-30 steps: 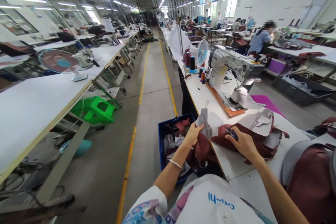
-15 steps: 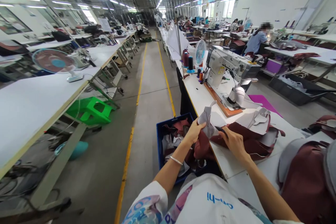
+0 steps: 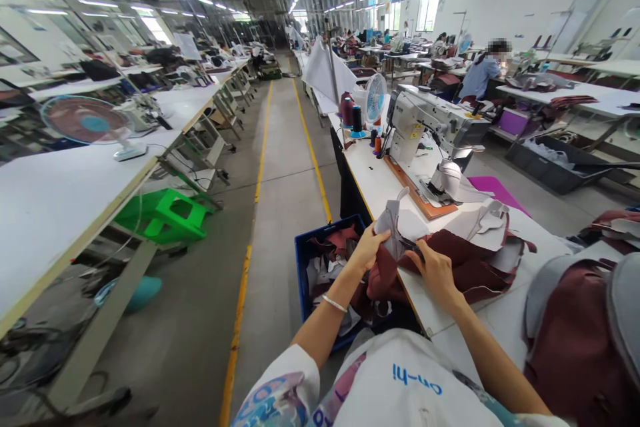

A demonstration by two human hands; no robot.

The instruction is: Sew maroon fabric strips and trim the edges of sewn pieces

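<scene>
My left hand [image 3: 367,248] is closed on a grey-and-maroon fabric piece [image 3: 388,225], holding it up over the front left edge of the sewing table [image 3: 361,170]. Its maroon part hangs down toward the blue crate. My right hand [image 3: 436,270] is closed round what looks like small black scissors [image 3: 416,248], their tip against the piece's right side; the fingers partly hide them. Just beyond that hand, maroon and grey sewn pieces [image 3: 463,255] lie on the table. Behind them stands a sewing machine [image 3: 425,123] with a grey piece [image 3: 447,177] at its needle end.
Below my left arm, a blue crate [image 3: 298,267] holds maroon and grey scraps. Thread cones [image 3: 357,120] and a small fan [image 3: 375,97] stand at the table's far end. More maroon pieces [image 3: 570,340] lie at right. An aisle [image 3: 287,167] with yellow lines runs at left.
The black tool and my right hand have shifted slightly left, closer in against the held piece. My left hand keeps its grip. The whole view has shifted a little.
</scene>
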